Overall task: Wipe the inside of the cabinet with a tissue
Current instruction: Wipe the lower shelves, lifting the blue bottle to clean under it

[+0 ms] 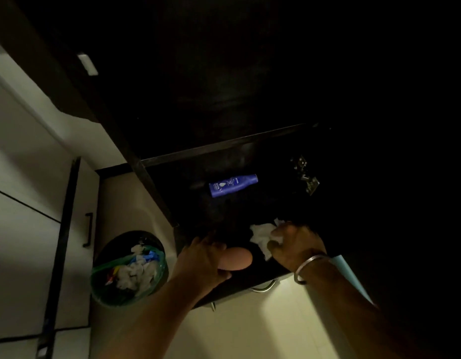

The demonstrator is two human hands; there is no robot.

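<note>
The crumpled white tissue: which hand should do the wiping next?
The right hand. Its fingers already grip the crumpled white tissue low inside the dark cabinet. The left hand is busy, wrapped round a smooth peach-coloured rounded object by the front edge.

Head view, steeply down, close

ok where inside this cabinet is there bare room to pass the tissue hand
Bare dark floor lies between the blue bottle and the tissue, and left of the bottle toward the cabinet side wall. The front edge is crowded: left hand holds a pink object, right hand grips the tissue. Deeper right is too dark.
</note>
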